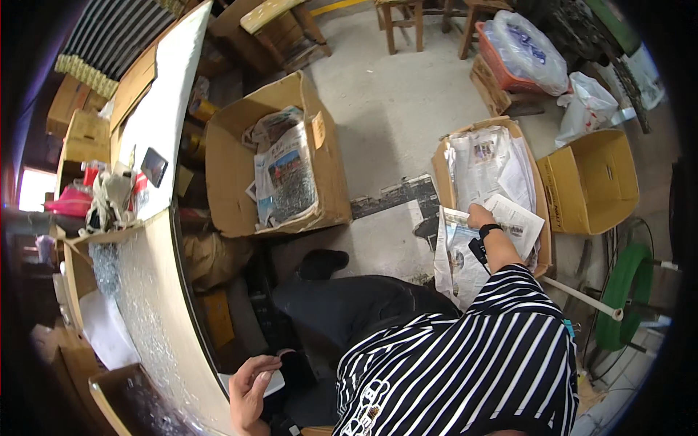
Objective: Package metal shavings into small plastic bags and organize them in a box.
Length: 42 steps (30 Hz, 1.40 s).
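My right hand reaches down into a cardboard box on the right, its fingers closed on a newspaper. More printed sheets fill this box, some hanging over its near rim. A black band is around my right wrist. At the lower left, my left hand is held beside the edge of the workbench. Its fingers are loosely bent with nothing visible in them. Close to those fingers is a small white object, partly hidden, whose kind I cannot make out.
A larger cardboard box with newspapers stands on the floor ahead. Right of my arm are an open box, a green wheel and a pale pole. A red basket holds plastic-wrapped goods. A phone lies on the left.
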### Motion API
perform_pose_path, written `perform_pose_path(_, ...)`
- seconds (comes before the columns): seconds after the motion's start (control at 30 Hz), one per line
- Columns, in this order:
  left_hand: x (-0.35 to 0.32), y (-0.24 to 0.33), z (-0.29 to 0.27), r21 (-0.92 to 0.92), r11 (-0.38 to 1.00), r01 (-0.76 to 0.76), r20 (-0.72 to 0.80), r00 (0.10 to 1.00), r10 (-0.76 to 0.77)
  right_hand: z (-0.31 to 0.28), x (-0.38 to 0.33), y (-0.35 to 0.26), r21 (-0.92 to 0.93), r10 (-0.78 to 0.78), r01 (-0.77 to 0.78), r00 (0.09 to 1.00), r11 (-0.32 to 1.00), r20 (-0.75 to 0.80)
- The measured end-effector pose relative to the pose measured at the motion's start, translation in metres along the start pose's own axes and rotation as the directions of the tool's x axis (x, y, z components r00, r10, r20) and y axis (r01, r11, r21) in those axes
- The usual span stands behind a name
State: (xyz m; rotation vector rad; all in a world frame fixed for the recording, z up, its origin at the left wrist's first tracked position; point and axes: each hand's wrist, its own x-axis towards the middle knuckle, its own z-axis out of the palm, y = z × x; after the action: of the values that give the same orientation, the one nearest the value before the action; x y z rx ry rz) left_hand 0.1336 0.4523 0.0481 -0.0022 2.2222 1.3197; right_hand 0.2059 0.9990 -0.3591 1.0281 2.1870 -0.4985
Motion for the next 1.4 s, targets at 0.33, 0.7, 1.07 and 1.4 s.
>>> perform_pose_path(0.33, 0.094, -0.024, 0.063, 0.098, 0.980, -0.173, -0.093, 0.979, 0.182, -0.146, -0.122, -0.227, -0.457, -0.925, 0.808, 0.362, 0.372, -0.114)
perform_pose_path(0.7, 0.128, -0.042, 0.014, 0.166, 0.949, -0.267, -0.655, 0.690, 0.308, -0.119, -0.304, -0.400, -0.395, -0.694, 0.796, -0.598, -0.458, -0.401)
perform_pose_path(1.07, 0.062, -0.179, 0.003, -0.333, 0.925, -0.183, -0.828, 0.527, -0.194, 0.006, -0.213, -0.322, -0.147, -0.996, 0.989, -0.007, -0.020, 0.085)
perform_pose_path(1.4, 0.037, -0.153, 0.010, 0.523, 0.624, 0.581, -0.750, 0.661, 0.014, -0.011, -0.195, -0.342, -0.099, -0.934, 0.991, 0.118, 0.089, 0.338)
